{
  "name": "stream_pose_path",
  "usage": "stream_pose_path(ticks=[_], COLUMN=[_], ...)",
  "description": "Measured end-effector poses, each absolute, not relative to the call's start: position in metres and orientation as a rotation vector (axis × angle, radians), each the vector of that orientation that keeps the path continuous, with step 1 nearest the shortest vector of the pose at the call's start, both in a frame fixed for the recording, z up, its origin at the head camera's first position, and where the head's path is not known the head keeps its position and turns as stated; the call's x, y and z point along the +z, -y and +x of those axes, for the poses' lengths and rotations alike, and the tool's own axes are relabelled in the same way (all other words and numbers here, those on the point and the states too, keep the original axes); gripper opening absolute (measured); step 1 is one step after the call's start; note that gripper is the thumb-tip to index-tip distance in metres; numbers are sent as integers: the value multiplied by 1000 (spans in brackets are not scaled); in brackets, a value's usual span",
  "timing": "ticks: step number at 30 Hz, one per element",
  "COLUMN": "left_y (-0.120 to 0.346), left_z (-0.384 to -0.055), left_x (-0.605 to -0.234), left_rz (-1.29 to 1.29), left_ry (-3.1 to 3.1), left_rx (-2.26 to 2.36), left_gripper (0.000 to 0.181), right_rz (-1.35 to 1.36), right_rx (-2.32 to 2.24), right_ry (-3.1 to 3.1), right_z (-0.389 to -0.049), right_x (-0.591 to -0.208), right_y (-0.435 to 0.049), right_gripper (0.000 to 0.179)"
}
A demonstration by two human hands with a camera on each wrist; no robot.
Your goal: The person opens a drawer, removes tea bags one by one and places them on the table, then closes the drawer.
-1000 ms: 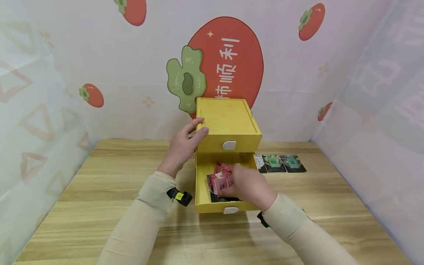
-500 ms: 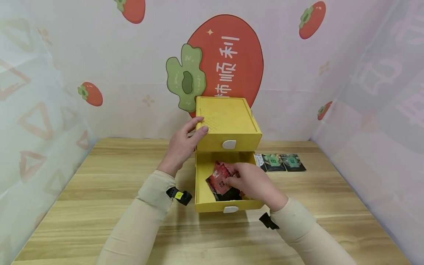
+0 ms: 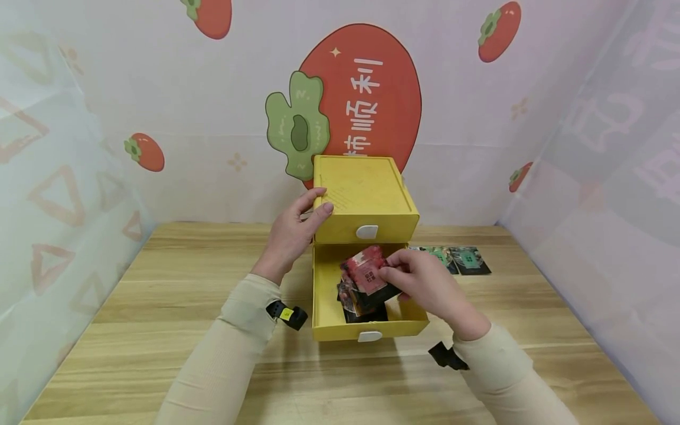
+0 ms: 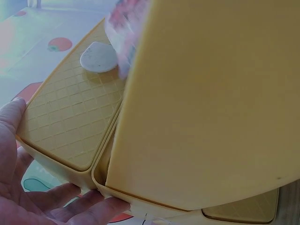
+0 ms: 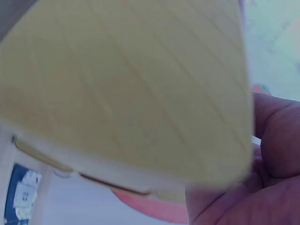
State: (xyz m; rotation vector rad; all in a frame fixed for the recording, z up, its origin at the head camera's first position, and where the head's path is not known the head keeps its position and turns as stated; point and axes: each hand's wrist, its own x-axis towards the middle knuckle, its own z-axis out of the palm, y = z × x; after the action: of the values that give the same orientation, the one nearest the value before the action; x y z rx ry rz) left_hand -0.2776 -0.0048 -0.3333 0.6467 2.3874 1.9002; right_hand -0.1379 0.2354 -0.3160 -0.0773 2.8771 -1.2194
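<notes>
A small yellow cabinet (image 3: 366, 186) stands at the back of the table, its lower drawer (image 3: 340, 333) pulled out. My left hand (image 3: 287, 242) rests on its upper left side; in the left wrist view the fingers (image 4: 65, 194) lie along the side wall. Over the drawer, my right hand (image 3: 432, 283) pinches a square red-and-black packet (image 3: 366, 273) by its right edge, tilted. Beneath it, another dark packet (image 3: 366, 314) lies on the drawer floor, partly covered. In the right wrist view, the yellow drawer wall (image 5: 140, 93) hides the held packet.
Right of the cabinet, green-and-black packets lie in a row on the wooden table; the rightmost packet (image 3: 470, 260) shows whole, the others partly hidden by the drawer and right hand. White knobs (image 3: 368, 231) mark both drawer fronts. A printed backdrop (image 3: 212, 106) surrounds the table.
My right hand has gone from reaching inside the drawer to lifting a red packet up and to the right. The left hand stays on the cabinet.
</notes>
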Motion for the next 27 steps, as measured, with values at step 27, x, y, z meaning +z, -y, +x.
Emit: stream_pose_path(ticks=[27], left_y=[3], left_z=[-279], left_x=[-334], left_rz=[615], left_ry=[-2374], left_rx=[1880], left_gripper=[65], right_rz=[338], right_rx=[-1652], right_ry=[-2714], right_z=[-120], right_x=[-320], right_y=[-355], right_gripper=[36])
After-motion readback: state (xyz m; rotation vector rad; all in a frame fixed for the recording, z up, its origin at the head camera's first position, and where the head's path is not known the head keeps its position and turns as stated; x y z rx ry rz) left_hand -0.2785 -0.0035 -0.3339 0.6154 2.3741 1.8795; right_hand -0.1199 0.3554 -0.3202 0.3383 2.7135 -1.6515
